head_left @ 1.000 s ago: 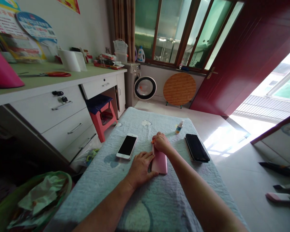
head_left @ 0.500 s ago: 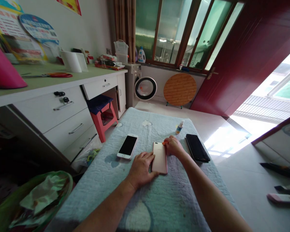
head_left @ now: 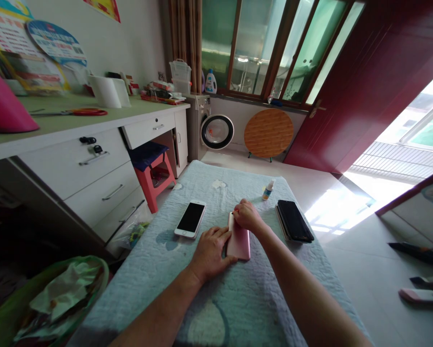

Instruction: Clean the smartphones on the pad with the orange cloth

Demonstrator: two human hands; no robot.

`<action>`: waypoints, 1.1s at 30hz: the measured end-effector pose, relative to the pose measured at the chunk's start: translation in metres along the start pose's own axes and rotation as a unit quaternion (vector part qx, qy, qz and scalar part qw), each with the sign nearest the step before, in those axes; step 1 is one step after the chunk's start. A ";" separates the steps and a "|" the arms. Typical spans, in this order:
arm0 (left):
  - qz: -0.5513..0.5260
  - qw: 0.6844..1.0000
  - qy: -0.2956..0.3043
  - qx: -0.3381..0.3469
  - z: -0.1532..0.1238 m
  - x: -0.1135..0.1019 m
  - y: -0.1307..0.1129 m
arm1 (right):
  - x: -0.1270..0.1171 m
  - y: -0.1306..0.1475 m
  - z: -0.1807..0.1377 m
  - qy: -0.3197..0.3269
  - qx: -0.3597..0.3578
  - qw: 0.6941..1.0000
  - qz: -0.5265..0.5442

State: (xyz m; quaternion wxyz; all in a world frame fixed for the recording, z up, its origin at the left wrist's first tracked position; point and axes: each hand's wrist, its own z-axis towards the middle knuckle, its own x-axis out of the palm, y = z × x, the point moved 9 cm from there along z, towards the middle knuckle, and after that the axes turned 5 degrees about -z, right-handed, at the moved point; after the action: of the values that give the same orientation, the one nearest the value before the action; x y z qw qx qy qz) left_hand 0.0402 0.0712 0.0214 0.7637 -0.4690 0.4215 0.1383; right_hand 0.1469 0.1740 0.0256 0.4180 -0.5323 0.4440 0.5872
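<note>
A pink-gold phone [head_left: 239,246] lies back side up on the cloth-covered table. Along its left edge my left hand [head_left: 209,250] grips it, fingers on the side and thumb by the lower corner. My right hand [head_left: 248,214] is closed in a pinch over the phone's upper end, covering the camera area. A bit of something small and orange-red [head_left: 235,211] shows at its fingertips; most of it is hidden. To the left rests a white phone [head_left: 190,219] with a dark screen. On the right a black phone [head_left: 295,221] sits on top of another flat device.
A small spray bottle [head_left: 268,190] stands near the far right of the light-blue tablecloth [head_left: 209,183]. Left are a white desk [head_left: 93,178] and a red stool [head_left: 153,183]. A green bin [head_left: 100,270] with rubbish sits at lower left. Farther back is an open-doored washing machine [head_left: 198,125].
My right hand has moved left across the phone's upper end, from its right corner toward the left corner. My left hand and the phone have stayed in place.
</note>
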 end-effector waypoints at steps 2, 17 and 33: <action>-0.005 1.000 -0.004 0.005 0.000 -0.001 -0.002 | 0.001 0.009 0.002 0.000 -0.017 1.000 0.005; 0.007 1.000 -0.002 -0.013 0.000 -0.001 0.000 | 0.007 -0.039 -0.009 -0.007 0.051 0.998 0.035; -0.009 1.000 -0.006 -0.004 0.000 -0.002 -0.001 | 0.008 0.003 0.005 -0.012 0.010 0.999 0.035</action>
State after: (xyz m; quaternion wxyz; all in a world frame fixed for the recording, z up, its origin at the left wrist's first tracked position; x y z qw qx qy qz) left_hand 0.0396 0.0707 0.0233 0.7654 -0.4751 0.4123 0.1360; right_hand 0.1415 0.1785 0.0184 0.4079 -0.5052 0.4632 0.6032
